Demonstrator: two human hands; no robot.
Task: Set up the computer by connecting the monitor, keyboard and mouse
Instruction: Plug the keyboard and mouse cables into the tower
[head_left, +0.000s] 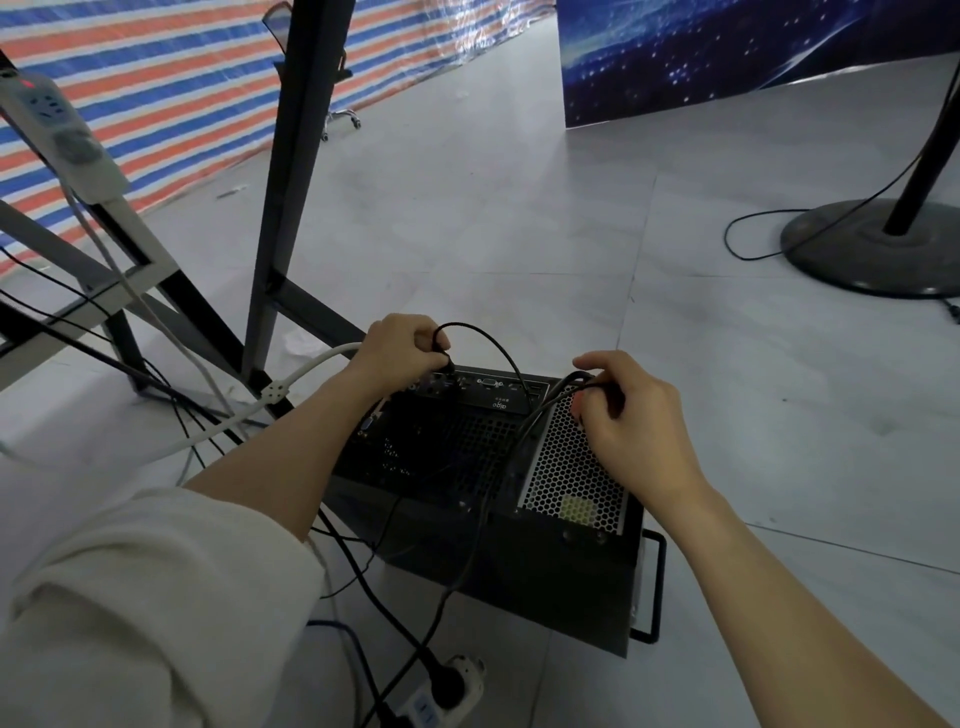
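On the floor lies the computer case (483, 467), rear panel up, where the left hand (400, 348) pinches a thin black cable (488, 343) at a port while the right hand (628, 410) grips thicker black cables (545, 410).

— Colours recorded? 
— Computer case (566, 577): black, silver honeycomb-perforated panel (571, 467). Thin cable (488, 340): black. Sleeve (130, 597): cream.
— Surroundings? 
— Tarpaulin (171, 98) striped orange, blue, white; backdrop (727, 47) dark blue, speckled white; floor (519, 218) pale grey
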